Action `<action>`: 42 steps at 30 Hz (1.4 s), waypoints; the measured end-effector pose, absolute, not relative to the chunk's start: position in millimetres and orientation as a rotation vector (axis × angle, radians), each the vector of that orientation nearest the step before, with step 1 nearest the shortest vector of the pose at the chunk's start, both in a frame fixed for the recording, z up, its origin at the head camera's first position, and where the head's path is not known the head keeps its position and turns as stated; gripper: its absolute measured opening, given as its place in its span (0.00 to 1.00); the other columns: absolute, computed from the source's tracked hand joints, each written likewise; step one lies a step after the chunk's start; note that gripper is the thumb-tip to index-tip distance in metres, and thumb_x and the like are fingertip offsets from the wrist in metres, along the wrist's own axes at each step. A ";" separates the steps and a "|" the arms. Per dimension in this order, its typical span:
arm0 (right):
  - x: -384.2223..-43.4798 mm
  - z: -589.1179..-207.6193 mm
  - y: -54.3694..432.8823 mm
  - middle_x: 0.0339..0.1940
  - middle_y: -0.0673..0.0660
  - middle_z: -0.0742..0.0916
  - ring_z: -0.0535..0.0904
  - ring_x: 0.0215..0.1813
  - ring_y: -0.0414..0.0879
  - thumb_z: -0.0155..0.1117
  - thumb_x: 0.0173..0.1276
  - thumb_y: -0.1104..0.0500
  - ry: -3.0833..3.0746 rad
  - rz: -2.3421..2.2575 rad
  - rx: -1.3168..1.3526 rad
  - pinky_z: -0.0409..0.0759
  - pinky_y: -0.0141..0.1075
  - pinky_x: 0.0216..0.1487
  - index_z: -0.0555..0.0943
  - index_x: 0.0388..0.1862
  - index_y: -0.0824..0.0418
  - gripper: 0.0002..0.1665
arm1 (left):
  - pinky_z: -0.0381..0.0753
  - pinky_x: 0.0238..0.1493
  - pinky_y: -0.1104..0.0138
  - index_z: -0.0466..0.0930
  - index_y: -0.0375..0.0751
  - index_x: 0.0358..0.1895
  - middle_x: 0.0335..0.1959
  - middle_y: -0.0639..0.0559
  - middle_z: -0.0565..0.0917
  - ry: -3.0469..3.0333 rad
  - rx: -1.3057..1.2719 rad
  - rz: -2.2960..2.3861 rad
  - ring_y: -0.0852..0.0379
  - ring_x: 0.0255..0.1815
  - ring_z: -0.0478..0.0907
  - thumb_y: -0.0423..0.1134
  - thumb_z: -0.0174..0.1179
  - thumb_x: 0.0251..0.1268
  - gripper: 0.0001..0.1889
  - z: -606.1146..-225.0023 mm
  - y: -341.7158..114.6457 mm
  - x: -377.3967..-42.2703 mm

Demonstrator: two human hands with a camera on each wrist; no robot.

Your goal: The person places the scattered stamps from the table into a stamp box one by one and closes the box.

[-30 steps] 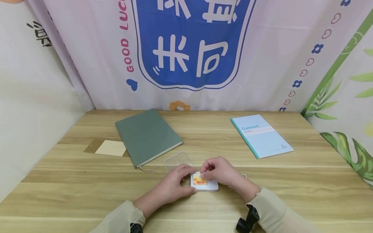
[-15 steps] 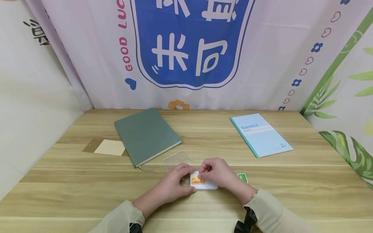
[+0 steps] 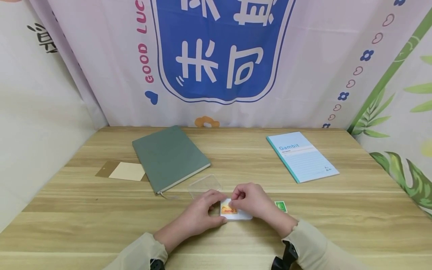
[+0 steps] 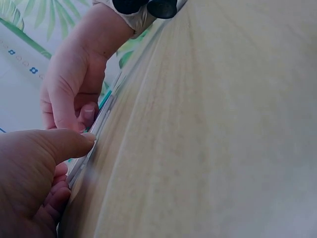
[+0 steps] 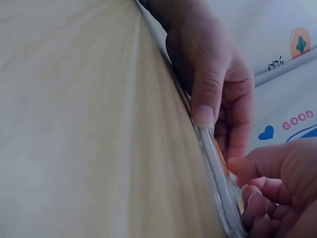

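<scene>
Left hand (image 5: 215, 74) on white pad (image 5: 216, 171)

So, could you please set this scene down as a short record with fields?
left hand: grips the edges of a small white rectangular pad
right hand: pinches at a yellow-orange printed picture on the pad
beyond left hand: clear rectangular plastic piece
beside right hand: small green-and-white paper square
back left: dark green hardcover notebook, cream-and-brown card at its left edge
back right: pale blue Gambit notebook
surface: light wood-grain table

Card stack (image 3: 244, 216) white; sticker (image 3: 228, 210) yellow-orange; stamp (image 3: 280, 206) green, white-edged; book (image 3: 172, 159) dark green; table (image 3: 344, 232) tan, wood-grained.
</scene>
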State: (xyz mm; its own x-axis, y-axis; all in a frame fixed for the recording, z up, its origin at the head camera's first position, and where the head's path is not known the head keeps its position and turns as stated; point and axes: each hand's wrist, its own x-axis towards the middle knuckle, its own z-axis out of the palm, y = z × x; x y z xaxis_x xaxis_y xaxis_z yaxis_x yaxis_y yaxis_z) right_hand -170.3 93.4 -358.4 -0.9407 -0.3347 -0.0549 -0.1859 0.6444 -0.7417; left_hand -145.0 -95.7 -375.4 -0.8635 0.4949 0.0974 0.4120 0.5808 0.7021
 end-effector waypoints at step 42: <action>-149.8 -340.6 210.3 0.35 0.52 0.83 0.75 0.39 0.43 0.66 0.59 0.56 2.726 -1.161 -0.373 0.75 0.32 0.38 0.82 0.45 0.63 0.17 | 0.73 0.44 0.68 0.74 0.37 0.57 0.51 0.51 0.75 2.684 0.746 1.165 0.57 0.45 0.70 0.39 0.69 0.50 0.28 -374.7 -95.2 -143.6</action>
